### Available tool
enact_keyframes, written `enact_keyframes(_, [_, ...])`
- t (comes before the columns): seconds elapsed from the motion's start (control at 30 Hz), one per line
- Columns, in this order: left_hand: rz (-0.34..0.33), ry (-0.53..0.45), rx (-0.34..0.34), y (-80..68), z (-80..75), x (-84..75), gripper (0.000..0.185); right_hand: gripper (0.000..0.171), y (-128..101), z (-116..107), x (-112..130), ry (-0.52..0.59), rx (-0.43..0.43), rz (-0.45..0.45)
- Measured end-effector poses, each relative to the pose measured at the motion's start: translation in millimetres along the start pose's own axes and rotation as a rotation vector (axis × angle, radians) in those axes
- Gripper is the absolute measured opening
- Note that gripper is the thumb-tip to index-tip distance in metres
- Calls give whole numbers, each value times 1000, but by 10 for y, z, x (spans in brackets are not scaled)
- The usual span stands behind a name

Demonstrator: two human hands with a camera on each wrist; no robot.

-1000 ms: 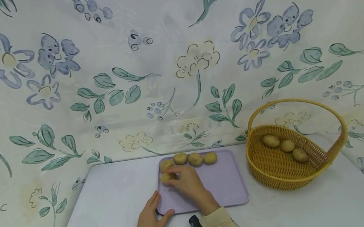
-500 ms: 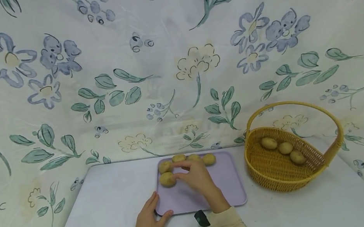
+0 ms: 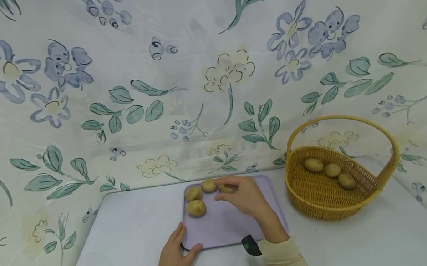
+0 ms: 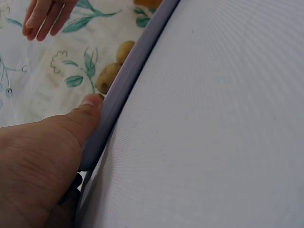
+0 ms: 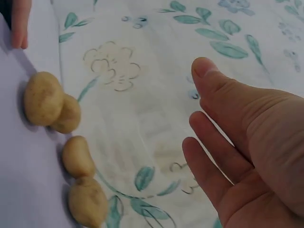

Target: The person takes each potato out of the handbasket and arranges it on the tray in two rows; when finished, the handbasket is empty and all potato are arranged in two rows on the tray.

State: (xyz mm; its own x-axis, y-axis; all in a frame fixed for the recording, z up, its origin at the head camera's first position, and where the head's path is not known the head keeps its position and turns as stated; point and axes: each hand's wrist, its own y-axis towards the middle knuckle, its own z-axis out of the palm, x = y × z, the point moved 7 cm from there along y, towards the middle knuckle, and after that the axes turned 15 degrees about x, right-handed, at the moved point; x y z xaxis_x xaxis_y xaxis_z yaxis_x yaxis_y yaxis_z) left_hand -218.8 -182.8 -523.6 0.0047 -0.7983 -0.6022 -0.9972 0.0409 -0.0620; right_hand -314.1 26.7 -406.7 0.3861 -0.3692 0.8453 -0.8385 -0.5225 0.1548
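My left hand [image 3: 174, 258] holds the near left corner of a lilac tray [image 3: 217, 238]. Its thumb [image 4: 85, 111] lies against the rim in the left wrist view. Above the tray hovers my right hand [image 3: 245, 195], thumb and fingers spread apart with nothing between them, as the right wrist view also shows. One potato [image 3: 196, 208] lies just in front of another potato [image 3: 193, 194] at the tray's left side. Along the back edge sits a further potato [image 3: 209, 185], and beside it a potato [image 3: 227, 188] is partly covered by my right fingers.
A yellow wicker basket [image 3: 325, 213] with a tall handle stands to the right of the tray, three potatoes [image 3: 333, 170] inside. The white table [image 3: 139, 217] meets a floral cloth [image 3: 193, 108] at the back. A black device [image 3: 250, 245] sits at my right wrist.
My right hand has let go of the front left potato and moved up and to the right across the tray. My left hand stays at the corner.
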Motion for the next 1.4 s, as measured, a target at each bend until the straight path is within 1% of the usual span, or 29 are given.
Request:
enact_keyframes(0.13, [12, -8, -5, -12, 12, -14, 80, 33, -84, -174, -30, 58, 29, 6])
enact_keyframes(0.23, [19, -11, -16, -23, 3, -19, 79, 31, -160, -373, -64, 66, 58, 12])
enact_keyframes(0.33, [18, -5, -14, -19, -3, -14, 79, 31, -273, -669, -94, 4, 68, 34])
enact_keyframes(0.47, [15, -3, -4, -7, -16, -18, 79, 33, -443, -1083, -183, -26, 94, 73])
enact_keyframes(0.57, [12, -7, -3, 0, -25, -21, 79, 35, -549, -1336, -288, -9, 109, 80])
enact_keyframes(0.7, [11, -9, 3, 3, -16, -22, 79, 41, -661, -1582, -450, -7, 106, 74])
enact_keyframes(0.8, [3, -8, 8, 3, -4, -23, 79, 43, -716, -1700, -585, -38, 98, 100])
enact_keyframes(0.83, [1, -8, 8, 0, -3, -26, 79, 44, -730, -1733, -631, -52, 91, 121])
enact_keyframes(0.93, [-3, -9, 3, -1, -2, -32, 78, 47, -746, -1810, -733, -59, 73, 161])
enact_keyframes(1.1, [9, -14, -10, -7, -5, -32, 79, 51, -743, -1913, -857, -65, 40, 203])
enact_keyframes(1.27, [22, 0, -27, -11, 1, -17, 80, 57, -734, -2033, -1012, -167, 7, 282])
enact_keyframes(1.33, [22, 1, -27, -13, -2, -16, 80, 60, -725, -2073, -1065, -186, 0, 307])
enact_keyframes(1.4, [20, -2, -22, -16, -6, -14, 80, 62, -708, -2102, -1104, -188, -5, 313])
